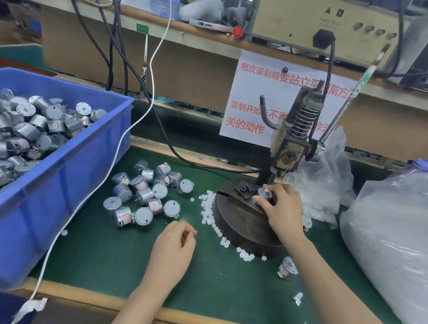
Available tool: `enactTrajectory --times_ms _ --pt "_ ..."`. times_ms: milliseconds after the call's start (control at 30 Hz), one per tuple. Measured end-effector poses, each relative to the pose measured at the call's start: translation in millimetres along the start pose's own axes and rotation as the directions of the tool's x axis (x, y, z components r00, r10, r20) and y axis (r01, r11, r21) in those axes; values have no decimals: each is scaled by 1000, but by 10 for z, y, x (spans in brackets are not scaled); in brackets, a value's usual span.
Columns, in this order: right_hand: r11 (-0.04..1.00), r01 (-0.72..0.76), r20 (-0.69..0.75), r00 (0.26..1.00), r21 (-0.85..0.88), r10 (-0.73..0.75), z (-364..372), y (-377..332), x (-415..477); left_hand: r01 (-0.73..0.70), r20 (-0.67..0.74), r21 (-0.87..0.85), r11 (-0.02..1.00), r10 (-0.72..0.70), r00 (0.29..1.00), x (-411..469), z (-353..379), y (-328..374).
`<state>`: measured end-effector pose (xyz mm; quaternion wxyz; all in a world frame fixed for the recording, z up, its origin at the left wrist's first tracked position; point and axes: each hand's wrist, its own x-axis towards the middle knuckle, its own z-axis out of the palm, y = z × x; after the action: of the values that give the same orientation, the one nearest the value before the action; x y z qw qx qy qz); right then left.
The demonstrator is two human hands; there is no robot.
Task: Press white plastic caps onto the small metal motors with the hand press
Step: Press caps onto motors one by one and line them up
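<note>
Your right grip (286, 209) rests on the round base (241, 217) of the hand press (288, 148), thumb and fingers curled closely round one motor (264, 193). That motor stands upright under the ram with its shaft pointing up. Your left grip (172, 249) hovers over the counter (117, 262) in front of and to the left of the press. Its fingers are curled in, and thumb and forefinger are pinched together on what looks like one white cap (191, 233); motion blur makes this hard to confirm.

Left of the press, about fifteen loose motors (144, 194) lie in a cluster on the counter. One more single motor (287, 268) lies just in front of the base, beside your right forearm. The spare caps (209, 209) form a curved line touching the base's left and front edge, several dozen, too many to count exactly. Further left of the press, one blue bin (45, 197) is heaped with motors beyond counting. Right of the press there are two clear plastic bags: a large one (398, 234) and a smaller crumpled one (322, 178) just behind the base.
</note>
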<state>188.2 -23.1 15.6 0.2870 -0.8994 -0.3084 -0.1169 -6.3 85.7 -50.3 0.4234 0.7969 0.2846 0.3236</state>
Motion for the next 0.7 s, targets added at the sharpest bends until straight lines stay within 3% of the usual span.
enactTrajectory --times_ms 133,233,300,500,600,700 --pt "988 -93 75 994 121 84 -9 -11 -9 1 1 -6 1000 -1 1000 -19 -17 13" --pt "863 -239 26 967 445 254 -133 -22 35 5 3 -9 1000 -5 1000 -21 -18 19" --pt "783 -280 -43 931 555 363 -295 -21 106 9 1 -9 1000 -9 1000 -22 -10 16" --pt "660 -91 -161 937 746 311 -833 -200 461 12 -3 3 1000 -12 1000 -15 4 -20" --pt "586 -75 -142 938 807 316 -1075 -358 724 29 -9 8 1000 -29 1000 -3 15 5" --pt "578 -33 -183 933 815 311 -1193 -446 909 60 -31 -17 998 -61 998 16 0 25"
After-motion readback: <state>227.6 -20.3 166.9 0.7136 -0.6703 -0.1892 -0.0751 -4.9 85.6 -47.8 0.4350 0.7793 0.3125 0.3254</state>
